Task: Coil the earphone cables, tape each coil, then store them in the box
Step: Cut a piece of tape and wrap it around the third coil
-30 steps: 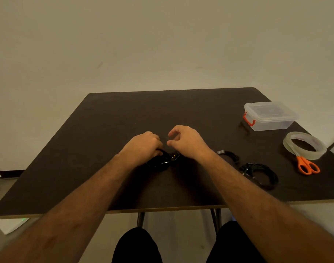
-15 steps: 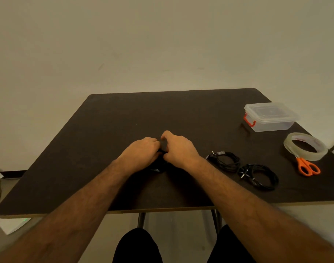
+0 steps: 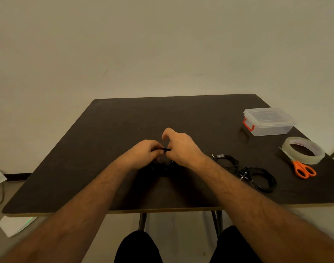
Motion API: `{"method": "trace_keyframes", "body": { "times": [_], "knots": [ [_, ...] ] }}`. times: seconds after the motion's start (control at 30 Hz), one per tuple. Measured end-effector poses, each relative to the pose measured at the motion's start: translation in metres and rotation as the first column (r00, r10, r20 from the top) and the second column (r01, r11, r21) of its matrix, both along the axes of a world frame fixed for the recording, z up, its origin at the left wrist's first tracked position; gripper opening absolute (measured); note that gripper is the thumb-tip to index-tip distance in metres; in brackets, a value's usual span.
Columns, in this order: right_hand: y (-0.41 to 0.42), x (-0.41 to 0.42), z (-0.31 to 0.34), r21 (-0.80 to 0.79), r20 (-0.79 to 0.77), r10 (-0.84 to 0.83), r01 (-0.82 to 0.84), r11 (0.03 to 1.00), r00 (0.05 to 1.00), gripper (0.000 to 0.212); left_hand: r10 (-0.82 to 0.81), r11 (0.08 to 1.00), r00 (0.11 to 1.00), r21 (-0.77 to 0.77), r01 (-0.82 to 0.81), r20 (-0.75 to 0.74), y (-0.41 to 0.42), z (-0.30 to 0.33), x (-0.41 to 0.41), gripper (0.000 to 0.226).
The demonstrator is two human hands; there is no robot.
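Note:
My left hand (image 3: 145, 154) and my right hand (image 3: 181, 149) meet over the middle of the dark table (image 3: 109, 126), both closed on a black earphone cable (image 3: 161, 149); most of that cable is hidden under my palms. My right index finger and thumb are raised. Two more black cable coils lie to the right: one (image 3: 226, 161) near my right wrist and a larger one (image 3: 259, 178) beside it. A clear plastic box (image 3: 268, 121) with a lid and red latch stands at the far right. A roll of clear tape (image 3: 303, 150) lies in front of it.
Orange-handled scissors (image 3: 302, 169) lie against the tape roll near the table's right edge. White paper (image 3: 14, 224) lies on the floor at the left. My knees show below the table's front edge.
My hands came together over the cable, then my right fingers lifted slightly. The nearer coil, hidden behind my right wrist a second ago, is now in full view.

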State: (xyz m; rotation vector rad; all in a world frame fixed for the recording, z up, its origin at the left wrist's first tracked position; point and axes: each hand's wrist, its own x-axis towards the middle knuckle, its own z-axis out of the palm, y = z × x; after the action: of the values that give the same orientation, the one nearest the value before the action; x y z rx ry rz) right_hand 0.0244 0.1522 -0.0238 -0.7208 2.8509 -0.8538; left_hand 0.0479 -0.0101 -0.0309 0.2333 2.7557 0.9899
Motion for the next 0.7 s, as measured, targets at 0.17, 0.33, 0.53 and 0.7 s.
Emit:
{"method": "trace_keyframes", "body": {
  "times": [0.17,0.33,0.53,0.7],
  "knots": [
    [0.007,0.001,0.011,0.006,-0.076,0.045,-0.044,0.999,0.996,0.041,0.024,0.985,0.991,0.169,-0.047,0.135,0.002,0.015,0.008,0.043],
    [0.015,0.008,0.020,-0.015,-0.037,0.067,-0.067,0.998,0.997,0.044,0.031,0.984,0.996,0.170,-0.044,0.082,0.008,0.019,0.015,0.035],
    [0.027,0.020,0.031,-0.090,-0.025,0.082,-0.084,0.992,0.996,0.044,0.018,0.998,0.999,0.058,-0.016,-0.026,0.020,0.025,0.027,0.032],
    [0.044,0.033,0.040,-0.205,-0.006,0.086,-0.085,0.975,0.996,0.045,0.031,0.998,0.993,0.064,-0.024,-0.112,0.037,0.036,0.042,0.033]
  ]
}}
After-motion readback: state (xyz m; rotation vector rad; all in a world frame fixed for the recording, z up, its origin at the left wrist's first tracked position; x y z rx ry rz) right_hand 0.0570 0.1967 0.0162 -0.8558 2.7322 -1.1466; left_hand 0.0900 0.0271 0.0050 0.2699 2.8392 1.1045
